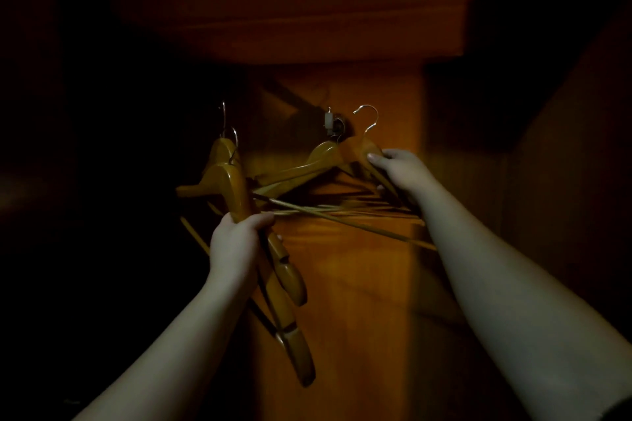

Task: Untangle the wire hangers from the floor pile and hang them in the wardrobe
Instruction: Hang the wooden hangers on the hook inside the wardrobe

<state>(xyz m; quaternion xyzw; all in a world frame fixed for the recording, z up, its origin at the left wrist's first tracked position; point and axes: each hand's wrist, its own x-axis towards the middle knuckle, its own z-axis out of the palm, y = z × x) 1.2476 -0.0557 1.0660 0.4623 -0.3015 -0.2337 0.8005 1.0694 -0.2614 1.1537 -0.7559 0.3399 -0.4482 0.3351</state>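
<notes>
I am holding a tangled bunch of wooden hangers with metal hooks up in front of a dim wooden wardrobe. My left hand (236, 243) grips the shoulders of two or three hangers (236, 188), whose ends point down toward me. My right hand (400, 169) grips the shoulder of another hanger (355, 150); its silver hook (371, 116) points up. The thin lower bars (342, 212) of the hangers cross between my hands, still interlocked.
An orange-brown wardrobe panel (342, 284) stands straight ahead, with a small metal fitting (333, 125) on it behind the hangers. A wooden shelf or top ledge (307, 27) runs overhead. The left side is dark. A darker panel (547, 181) stands at the right.
</notes>
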